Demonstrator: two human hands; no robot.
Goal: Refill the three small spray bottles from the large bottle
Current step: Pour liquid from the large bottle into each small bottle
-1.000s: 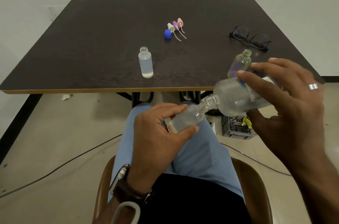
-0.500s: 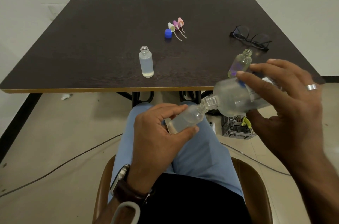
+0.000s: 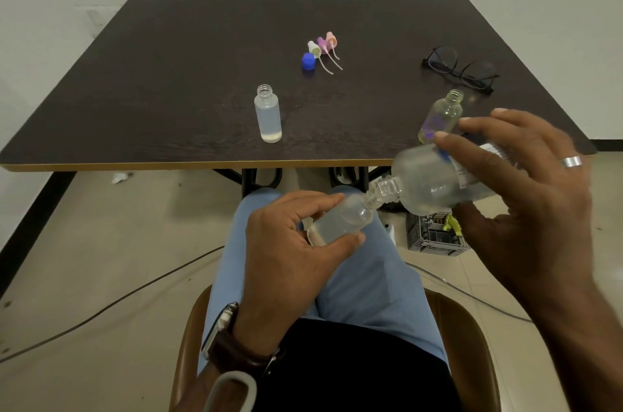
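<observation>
1. Two hands meet over the lap: the left hand (image 3: 286, 243) grips a tilted small bottle (image 3: 340, 221), neck raised to catch the stream.
2. Gripped in the right hand (image 3: 526, 195), the large bottle (image 3: 435, 179) tips mouth-to-mouth against it (likely to limit spills).
3. Waiting upright on the table (image 3: 168, 74): one cloudy bottle (image 3: 268, 114), one clear bottle (image 3: 440, 116), with spray caps (image 3: 322, 47) parked beyond.

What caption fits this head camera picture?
Right hand tips large clear bottle into small clear bottle held by left hand.
</observation>
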